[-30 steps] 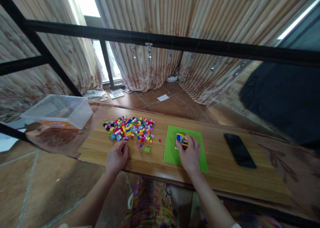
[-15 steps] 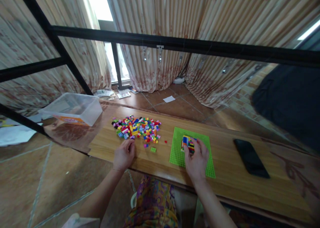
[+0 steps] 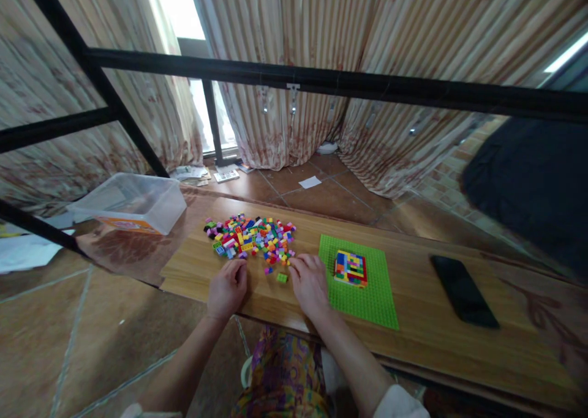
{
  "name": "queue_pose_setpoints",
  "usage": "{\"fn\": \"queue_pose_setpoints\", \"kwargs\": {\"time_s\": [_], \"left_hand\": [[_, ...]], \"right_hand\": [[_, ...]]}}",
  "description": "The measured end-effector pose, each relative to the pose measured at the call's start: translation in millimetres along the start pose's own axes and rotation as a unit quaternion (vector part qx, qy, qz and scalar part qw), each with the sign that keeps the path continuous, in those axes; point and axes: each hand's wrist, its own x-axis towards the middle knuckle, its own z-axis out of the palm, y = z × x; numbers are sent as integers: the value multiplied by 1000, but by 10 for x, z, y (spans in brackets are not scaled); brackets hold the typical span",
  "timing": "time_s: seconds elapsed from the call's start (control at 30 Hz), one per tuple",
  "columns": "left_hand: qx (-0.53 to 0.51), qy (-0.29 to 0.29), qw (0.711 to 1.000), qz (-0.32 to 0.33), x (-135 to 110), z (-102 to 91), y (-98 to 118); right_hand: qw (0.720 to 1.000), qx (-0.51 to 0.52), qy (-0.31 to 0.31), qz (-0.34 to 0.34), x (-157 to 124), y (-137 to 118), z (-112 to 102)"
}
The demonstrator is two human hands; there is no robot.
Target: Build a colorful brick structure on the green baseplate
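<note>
A heap of small coloured bricks (image 3: 252,238) lies on the wooden table (image 3: 432,338). To its right is a green baseplate (image 3: 367,298) with a block of stacked coloured bricks (image 3: 350,267) on it. My right hand (image 3: 310,285) rests on the table between the heap and the baseplate, fingers bent, fingertips at the heap's near edge beside a lone green brick (image 3: 282,278). My left hand (image 3: 226,287) lies curled on the table just in front of the heap. Whether either hand holds a brick is hidden.
A clear plastic tub (image 3: 133,202) stands at the far left end. A black phone (image 3: 463,291) lies flat to the right of the baseplate. A black metal frame bar (image 3: 321,81) crosses above the table. Curtains hang behind.
My right hand has left the brick block on the baseplate and moved left to the edge of the brick heap. My left hand has stayed in place.
</note>
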Motion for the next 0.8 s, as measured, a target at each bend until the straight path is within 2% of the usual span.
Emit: {"fn": "queue_pose_setpoints", "kwargs": {"time_s": [0.2,0.4,0.57,0.7,0.8], "left_hand": [[17,-1,1000,10,29,-33,22],[26,8,999,18,33,-37,33],[31,12,999,13,39,-39,33],[30,10,999,11,41,-45,34],[30,13,999,12,43,-47,40]], "right_hand": [[999,-32,-31,10,121,-7,143],[999,-24,-27,20,50,-27,81],[997,69,20,42,-154,-45,-85],[980,178,61,70,-380,-23,-232],[966,218,87,107,-562,69,-339]]}}
